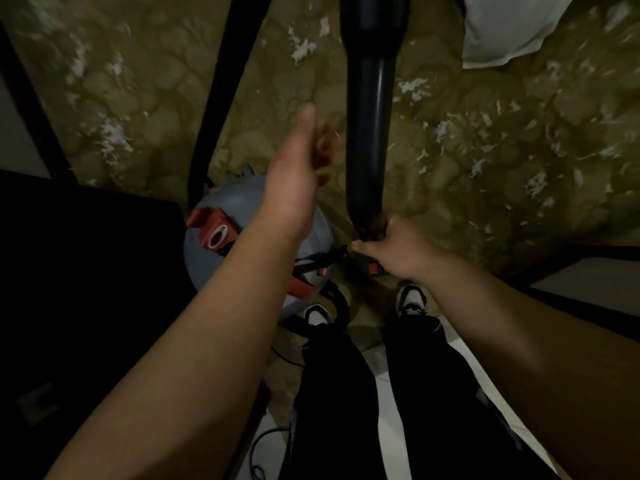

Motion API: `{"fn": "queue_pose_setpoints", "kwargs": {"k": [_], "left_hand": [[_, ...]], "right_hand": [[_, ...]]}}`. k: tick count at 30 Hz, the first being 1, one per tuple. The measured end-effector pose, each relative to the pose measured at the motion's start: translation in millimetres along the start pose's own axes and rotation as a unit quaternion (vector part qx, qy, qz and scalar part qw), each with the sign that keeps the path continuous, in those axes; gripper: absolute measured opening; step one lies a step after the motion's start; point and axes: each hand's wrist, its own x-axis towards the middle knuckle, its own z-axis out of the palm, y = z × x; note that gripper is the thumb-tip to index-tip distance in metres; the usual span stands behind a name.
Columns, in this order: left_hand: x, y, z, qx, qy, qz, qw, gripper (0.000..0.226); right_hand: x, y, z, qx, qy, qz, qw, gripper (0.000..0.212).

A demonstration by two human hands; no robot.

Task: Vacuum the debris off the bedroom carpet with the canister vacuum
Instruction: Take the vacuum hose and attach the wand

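Canister vacuum (242, 216) on carpet (519, 202) beside the left foot; white debris (301, 50) uncollected.
Right hand (398, 247) fingers curl round the wand (369, 133) end; left hand (301, 164) blurred, finger state unclear. Step: positioning. Next move probably calls for sweeping the wand over the scraps.

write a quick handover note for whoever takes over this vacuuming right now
Left hand: in the air beside the tube, fingers loosely curled, holding nothing.
Right hand: grips the near end of the thick black plastic vacuum tube, which points forward over the carpet.
Round grey canister vacuum with red parts: on the floor by the left foot.
Done: no cleaned patch shows.
Left: white scraps of debris lie across the tan patterned carpet, on both sides of the tube.
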Motion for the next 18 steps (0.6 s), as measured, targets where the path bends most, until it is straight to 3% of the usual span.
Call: {"fn": "queue_pose_setpoints", "kwargs": {"k": [2, 5, 8, 10, 12, 16, 18], "left_hand": [[-18, 36, 21, 0.004, -0.069, 0.026, 0.997, 0.039], [-40, 58, 42, 0.057, -0.093, 0.036, 0.993, 0.03], [-56, 63, 43, 0.063, -0.076, 0.0, 0.995, 0.018], [-70, 66, 43, 0.06, -0.036, -0.03, 0.997, 0.01], [-92, 67, 48, 0.041, 0.013, -0.065, 0.997, 0.012], [-131, 75, 65, -0.095, 0.054, -0.11, 0.988, 0.014], [-145, 83, 73, -0.143, 0.05, -0.112, 0.982, 0.019]], "right_hand": [[-13, -2, -3, -0.033, -0.034, 0.011, 0.999, 0.059], [-47, -16, -30, -0.026, -0.032, 0.028, 0.999, 0.069], [-92, -39, -78, 0.007, 0.08, 0.039, 0.996, 0.044], [-124, -52, -105, 0.117, 0.149, 0.06, 0.98, 0.021], [-151, -58, -107, 0.259, 0.154, 0.117, 0.946, 0.009], [-174, -39, -59, 0.401, 0.033, 0.285, 0.87, 0.065], [-174, -35, -33, 0.515, -0.024, 0.289, 0.807, 0.069]]}}
